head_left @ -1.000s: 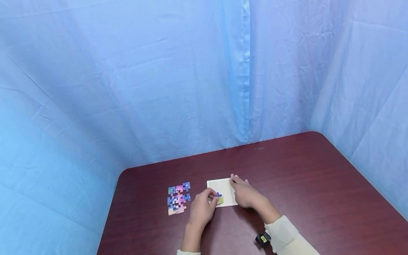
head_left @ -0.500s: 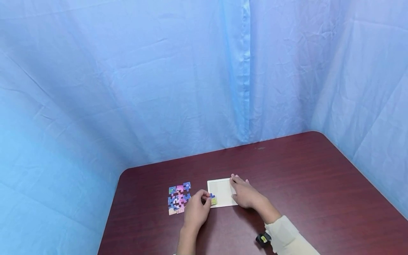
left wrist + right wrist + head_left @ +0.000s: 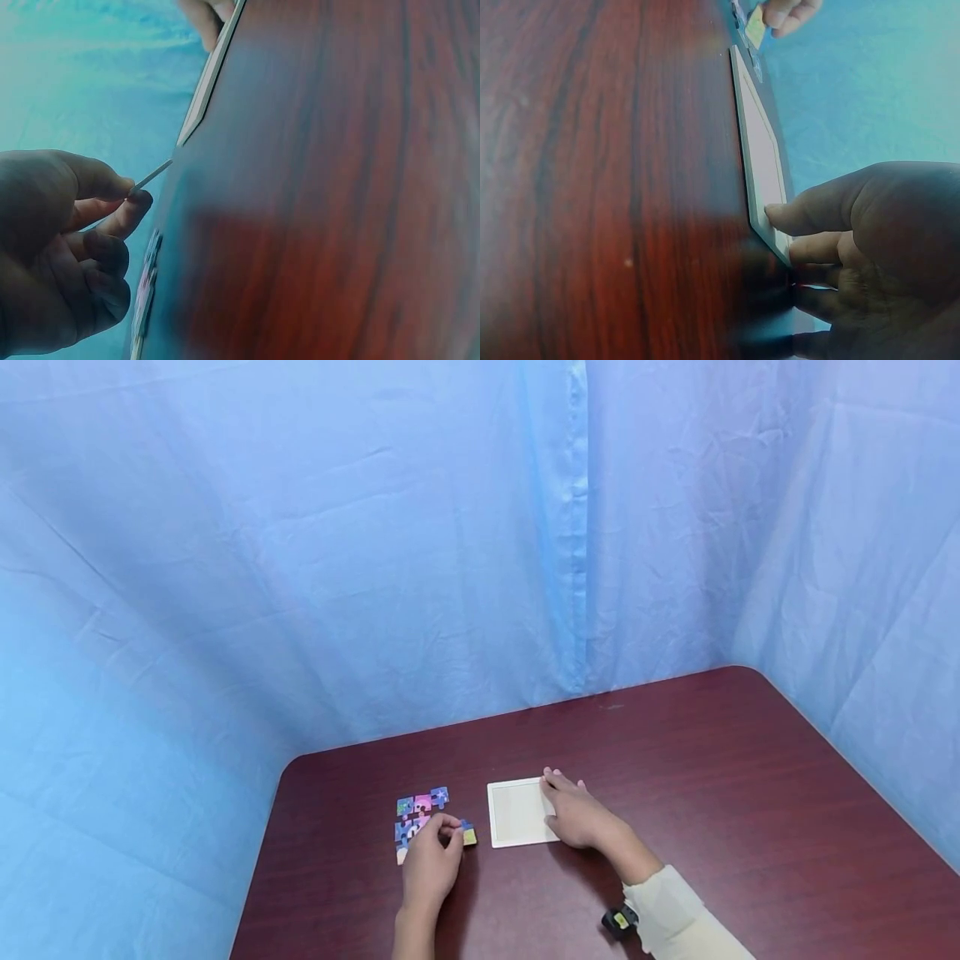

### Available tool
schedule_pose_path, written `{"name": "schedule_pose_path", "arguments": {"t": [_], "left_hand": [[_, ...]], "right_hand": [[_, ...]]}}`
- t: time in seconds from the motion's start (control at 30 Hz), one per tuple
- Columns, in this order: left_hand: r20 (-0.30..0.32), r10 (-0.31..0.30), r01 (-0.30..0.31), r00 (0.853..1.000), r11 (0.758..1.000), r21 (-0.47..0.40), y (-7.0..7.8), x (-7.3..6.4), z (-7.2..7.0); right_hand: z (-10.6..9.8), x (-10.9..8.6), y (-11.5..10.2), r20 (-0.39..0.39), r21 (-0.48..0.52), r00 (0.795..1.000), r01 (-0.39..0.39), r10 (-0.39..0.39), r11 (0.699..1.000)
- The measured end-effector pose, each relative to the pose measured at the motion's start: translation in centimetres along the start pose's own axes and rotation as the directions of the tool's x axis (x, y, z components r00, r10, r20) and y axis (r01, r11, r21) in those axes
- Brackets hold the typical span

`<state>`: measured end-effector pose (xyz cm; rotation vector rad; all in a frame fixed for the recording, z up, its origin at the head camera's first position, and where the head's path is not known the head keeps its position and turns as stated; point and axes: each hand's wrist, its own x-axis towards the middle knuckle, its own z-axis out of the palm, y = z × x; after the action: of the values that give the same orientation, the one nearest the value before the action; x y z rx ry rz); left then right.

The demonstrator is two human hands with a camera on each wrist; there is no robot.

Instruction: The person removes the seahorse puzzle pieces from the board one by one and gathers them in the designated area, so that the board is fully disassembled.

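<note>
My left hand (image 3: 432,864) pinches a jigsaw puzzle piece (image 3: 469,837), blue on top and yellow-green below, between thumb and fingertips. In the left wrist view the piece (image 3: 152,175) appears edge-on, tilted above the table. The hand hovers over the right side of a group of colourful puzzle pieces (image 3: 423,803), hiding several of them. A shallow pale puzzle tray (image 3: 517,814) lies to their right. At its right end rests my right hand (image 3: 577,817), fingers extended. The right wrist view has the thumb (image 3: 780,217) on the tray's surface and the other fingers around its edge.
The dark red wooden table (image 3: 675,760) has rounded back corners. Blue cloth (image 3: 420,568) hangs behind it and along the sides. A small black device (image 3: 618,923) sits by the right sleeve's cuff.
My left hand has carried the puzzle piece leftward, off the tray and toward the group of pieces. The right hand has stayed at the tray's right end.
</note>
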<state>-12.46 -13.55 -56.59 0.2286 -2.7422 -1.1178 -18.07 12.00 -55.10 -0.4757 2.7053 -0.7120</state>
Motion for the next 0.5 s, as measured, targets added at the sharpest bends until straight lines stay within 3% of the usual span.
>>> {"name": "schedule_pose_path", "arguments": {"t": [0.5], "left_hand": [[-0.004, -0.105, 0.105, 0.994, 0.994, 0.03, -1.4, 0.1, -1.6]], "right_hand": [[0.0, 0.0, -0.2, -0.001, 0.001, 1.0, -0.003, 0.003, 1.0]]}}
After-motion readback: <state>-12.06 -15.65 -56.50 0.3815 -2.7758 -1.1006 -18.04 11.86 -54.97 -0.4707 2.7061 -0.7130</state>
